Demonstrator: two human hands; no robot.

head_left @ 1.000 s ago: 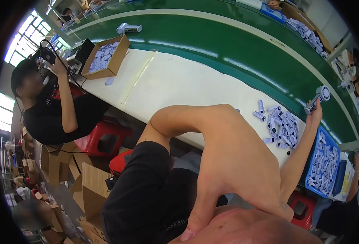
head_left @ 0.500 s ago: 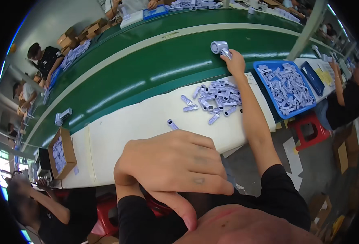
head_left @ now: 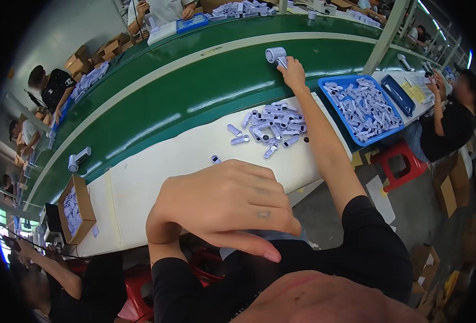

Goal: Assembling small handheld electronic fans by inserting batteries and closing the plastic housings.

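Observation:
Over the green conveyor belt [head_left: 216, 70], my right hand [head_left: 293, 74] is closed around the handle of a pale lavender handheld fan [head_left: 275, 54] with a round head. Below that arm, a loose pile of small lavender plastic parts [head_left: 273, 124], several with black round ends, lies on the white table [head_left: 157, 167]. Close to the camera, my left hand [head_left: 224, 207] hangs raised with its back up. Its thumb stands apart from the bent fingers, and nothing shows in it; the fingertips are hidden. One part [head_left: 216, 159] peeks out just past its knuckles.
Right of the pile, a blue tray [head_left: 329, 102] holds many similar parts. A cardboard box [head_left: 88, 207] of parts stands at the table's left end, near another fan [head_left: 79, 159] on the belt. Co-workers sit around; a red stool [head_left: 402, 167] stands at right.
The whole view has shifted, so the scene sits slightly further left and up. My right hand still grips the fan over the belt. The left thumb has swung outward to the right.

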